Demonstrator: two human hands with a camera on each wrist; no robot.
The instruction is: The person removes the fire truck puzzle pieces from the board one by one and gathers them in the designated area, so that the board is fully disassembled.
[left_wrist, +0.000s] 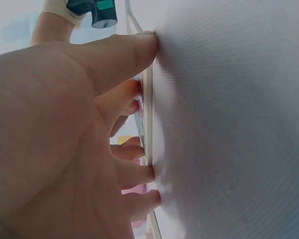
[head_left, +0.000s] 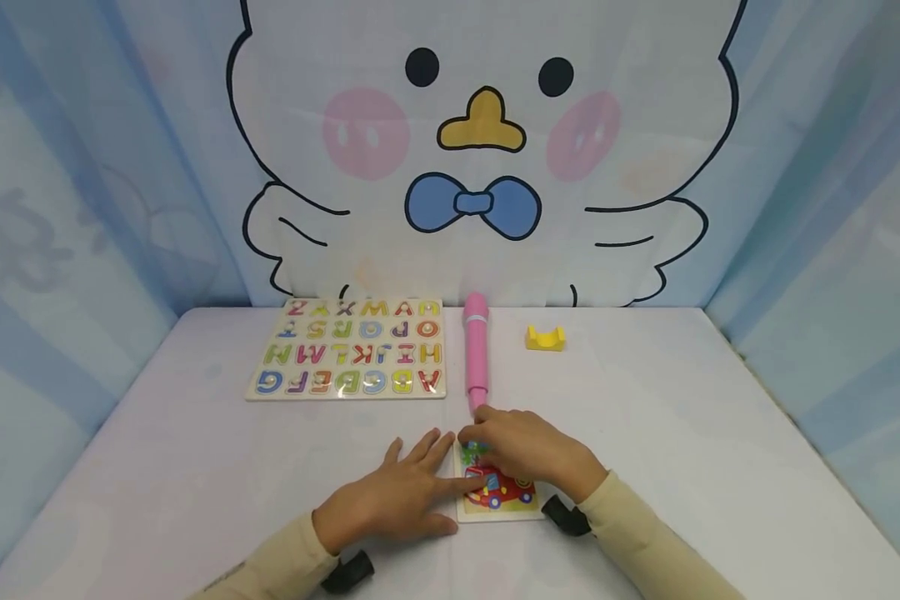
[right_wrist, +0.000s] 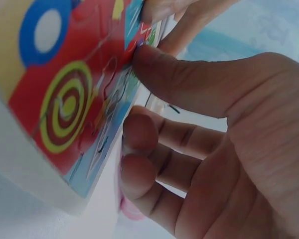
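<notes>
A small jigsaw puzzle [head_left: 506,510] with a red fire truck on it lies flat on the table in front of me. My left hand [head_left: 397,500] is spread along its left side, the index finger straight across the picture. In the left wrist view, that hand's thumb [left_wrist: 124,57] and other fingertips touch the table beside the board's edge. My right hand [head_left: 528,446] grips the far part of the puzzle. Its thumb [right_wrist: 174,79] presses on the face while the curled fingers [right_wrist: 139,144] bend at the edge. Part of the picture is hidden under this hand.
A wooden alphabet board [head_left: 345,397] with colourful letters lies at the back left. Just beyond my right hand lies a long pink rod-shaped thing [head_left: 476,350] with a rounded end. A small yellow cradle-shaped piece [head_left: 545,340] stands at the back right, before a printed curtain [head_left: 645,150].
</notes>
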